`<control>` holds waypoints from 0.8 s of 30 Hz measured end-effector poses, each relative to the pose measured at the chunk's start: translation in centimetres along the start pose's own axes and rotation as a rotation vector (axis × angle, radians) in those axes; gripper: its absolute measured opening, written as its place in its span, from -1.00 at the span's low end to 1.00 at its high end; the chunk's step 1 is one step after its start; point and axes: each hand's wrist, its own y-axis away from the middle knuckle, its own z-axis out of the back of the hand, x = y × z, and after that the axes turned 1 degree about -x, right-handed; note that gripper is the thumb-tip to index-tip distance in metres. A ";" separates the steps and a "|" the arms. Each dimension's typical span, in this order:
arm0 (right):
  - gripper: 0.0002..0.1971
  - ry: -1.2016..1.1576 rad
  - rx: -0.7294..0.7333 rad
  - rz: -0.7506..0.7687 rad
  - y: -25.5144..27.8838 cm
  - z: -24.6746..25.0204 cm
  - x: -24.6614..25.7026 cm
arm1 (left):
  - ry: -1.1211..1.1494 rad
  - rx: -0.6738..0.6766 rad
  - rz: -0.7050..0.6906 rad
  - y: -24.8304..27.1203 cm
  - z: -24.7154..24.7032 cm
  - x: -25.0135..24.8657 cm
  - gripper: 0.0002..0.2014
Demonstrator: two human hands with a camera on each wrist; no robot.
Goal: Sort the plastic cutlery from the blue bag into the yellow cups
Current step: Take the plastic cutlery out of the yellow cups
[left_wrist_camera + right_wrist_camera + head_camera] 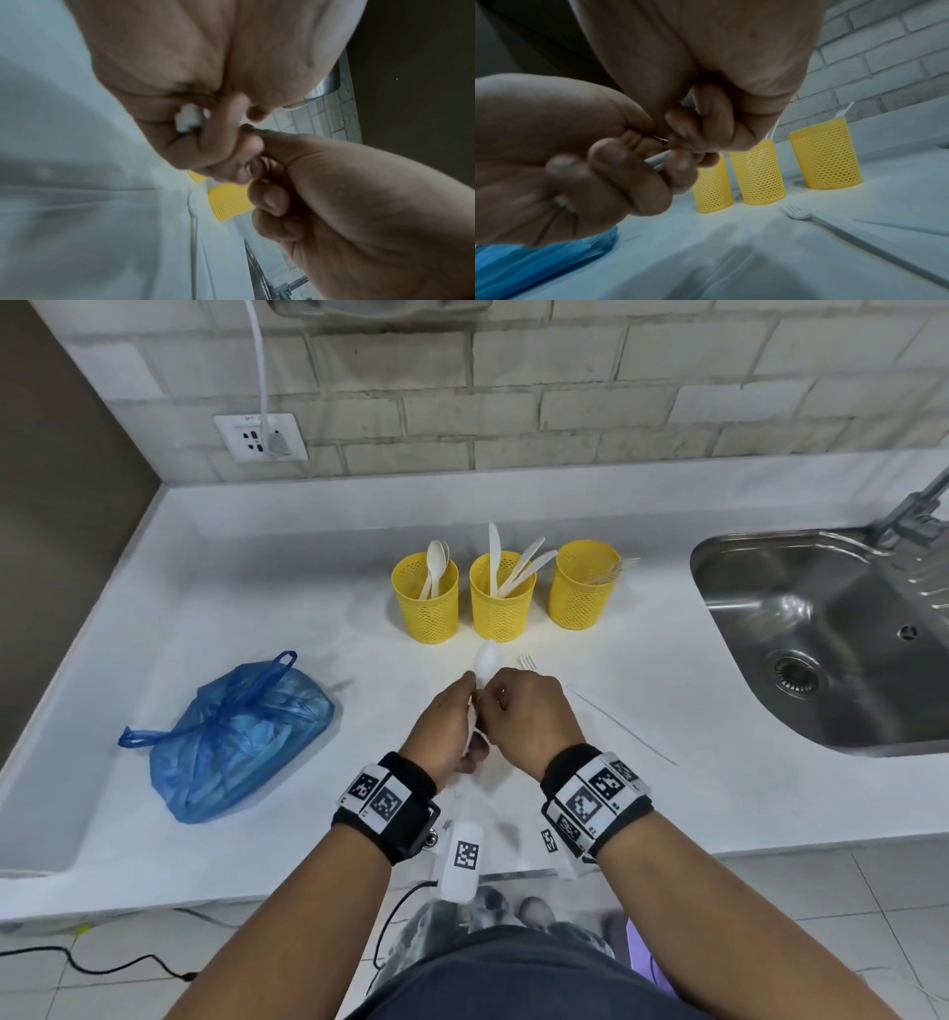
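I hold a white plastic spoon (485,662) in front of the middle yellow cup (502,603), bowl end up and pointing toward the cups. My left hand (445,726) is curled round its handle. My right hand (524,719) meets it from the other side with fingers curled in, pinching at the same handle. In the wrist views a thin clear edge shows between my fingertips, possibly a wrapper; I cannot tell for certain.

Status of the cups:
- Left yellow cup (426,598): spoons stand in it.
- Middle yellow cup: knives stand in it.
- Right yellow cup (583,588): fork tines show at its rim.

I judge each sort as established, so the spoon in my grip belongs in the left cup.

Remaining work, as far as it shows:
- A white fork (527,663) lies flat on the counter (667,814) just beyond my right hand, near the cups. It is not yet sorted.
- The blue bag (236,737) lies well to my left on the counter, handles knotted, bulging. Its contents are hidden behind the plastic, but its fullness suggests more cutlery inside.

I judge the task partly done: several pieces placed, one in hand, one loose, and the bag probably not emptied.

A steel sink (821,649) sits at my right.
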 end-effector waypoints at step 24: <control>-0.69 0.664 0.000 -0.167 -0.9 4.5 -15.4 | -1.111 -0.282 -0.104 -1.3 -1.6 4.4 -0.75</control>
